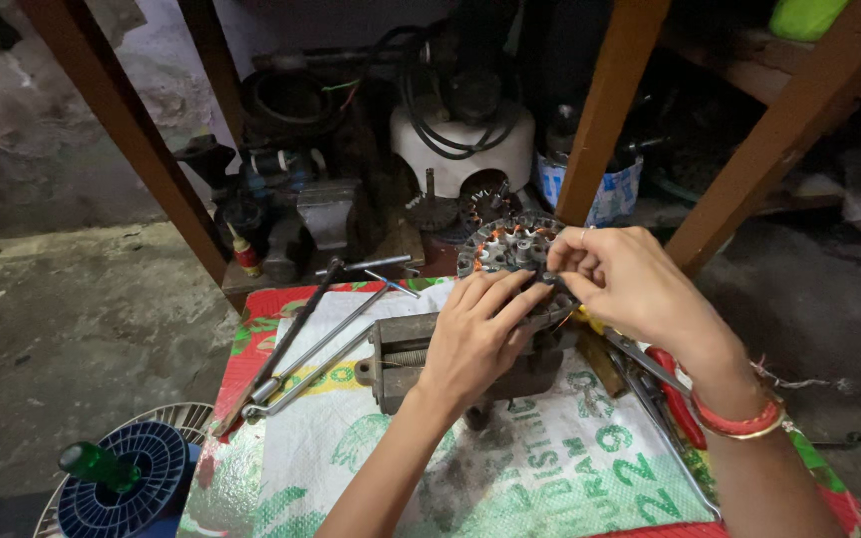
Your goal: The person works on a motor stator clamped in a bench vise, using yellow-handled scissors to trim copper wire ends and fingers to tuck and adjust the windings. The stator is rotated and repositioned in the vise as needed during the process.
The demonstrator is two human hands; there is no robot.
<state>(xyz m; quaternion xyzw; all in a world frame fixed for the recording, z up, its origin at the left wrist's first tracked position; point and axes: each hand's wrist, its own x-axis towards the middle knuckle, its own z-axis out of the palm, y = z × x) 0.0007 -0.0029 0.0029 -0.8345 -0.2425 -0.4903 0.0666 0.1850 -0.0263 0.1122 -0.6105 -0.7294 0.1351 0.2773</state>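
a blue-and-white printed tin point(605, 189) stood on the floor beyond the table at about one o'clock from the hands, partly behind a wooden post point(610, 110); what it held could not be made out. at about eleven o'clock a white moulded housing point(462, 144) carried a coil of black cable point(450, 95) on top of it. at eight o'clock, off the table's near left corner, a blue ribbed round part point(137, 478) had a green-handled tool point(99, 465) standing in its middle.

the round stator point(510, 249), a dark metal ring with copper windings showing between its poles, sat at the far edge of the table point(271, 468), resting on a small grey bench vise point(401, 359) that lay on a printed woven sack point(550, 468). the left hand point(475, 334) lay flat over the stator's near rim at six o'clock, fingers stretched and pressed on it, not curled around anything. the right hand point(625, 279) came in from four o'clock, its fingertips pinched together on the stator's right rim at three o'clock; whether something small was held in that pinch could not be told.

long metal rods point(301, 344) lay at nine o'clock from the vise, and red-handled pliers point(675, 394) lay just beside the right wrist.
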